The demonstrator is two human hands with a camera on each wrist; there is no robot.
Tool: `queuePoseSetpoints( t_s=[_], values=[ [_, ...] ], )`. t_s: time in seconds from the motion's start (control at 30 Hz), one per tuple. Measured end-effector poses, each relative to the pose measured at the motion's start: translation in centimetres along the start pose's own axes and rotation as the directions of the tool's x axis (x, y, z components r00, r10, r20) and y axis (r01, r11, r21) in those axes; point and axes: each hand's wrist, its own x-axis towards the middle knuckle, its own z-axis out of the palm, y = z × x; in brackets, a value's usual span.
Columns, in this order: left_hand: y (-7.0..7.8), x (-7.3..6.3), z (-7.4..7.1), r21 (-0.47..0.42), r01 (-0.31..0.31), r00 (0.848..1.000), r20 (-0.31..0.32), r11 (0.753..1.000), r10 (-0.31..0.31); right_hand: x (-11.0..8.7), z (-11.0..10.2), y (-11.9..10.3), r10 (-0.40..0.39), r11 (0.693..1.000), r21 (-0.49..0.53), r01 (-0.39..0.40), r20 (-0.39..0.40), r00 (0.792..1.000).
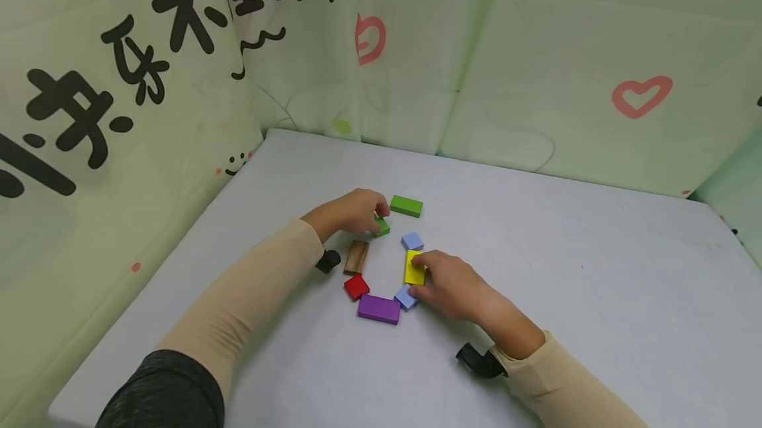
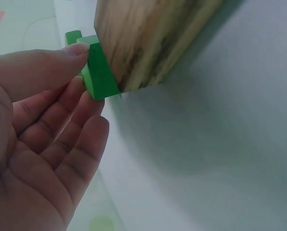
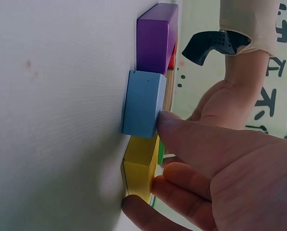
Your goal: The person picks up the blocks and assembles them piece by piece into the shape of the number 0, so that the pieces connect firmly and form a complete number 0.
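Note:
My left hand (image 1: pixel 357 210) pinches a small green block (image 1: pixel 383 228) between thumb and fingers, just past a brown wooden block (image 1: pixel 356 256). In the left wrist view the green block (image 2: pixel 101 72) appears beside the wood-grain block's end. My right hand (image 1: pixel 455 286) rests its fingers on a yellow block (image 1: pixel 411 274), while its thumb touches a light blue block (image 1: pixel 405 298). The right wrist view shows the thumb at the blue block's (image 3: pixel 144 103) edge and fingertips along the yellow block (image 3: pixel 140 166). A second light blue block (image 1: pixel 412 241) lies beyond the yellow one.
A longer green block (image 1: pixel 407 206) lies at the far side. A purple block (image 1: pixel 379 309) and a red block (image 1: pixel 356 287) form the near part of a ring of blocks on the white table (image 1: pixel 571 269). Printed curtains (image 1: pixel 553 38) stand behind and left.

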Motion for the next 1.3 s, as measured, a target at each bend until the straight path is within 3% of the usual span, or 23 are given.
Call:
queuePoseSetpoints(
  t_s=[1.3],
  values=[
    [-0.9, -1.5, 0.3, -0.01, -0.009, 1.0, -0.009, 1.0, 0.009, -0.1, -0.1, 0.1, -0.024, 1.0, 0.002, 0.024, -0.016, 1.0]
  ],
)
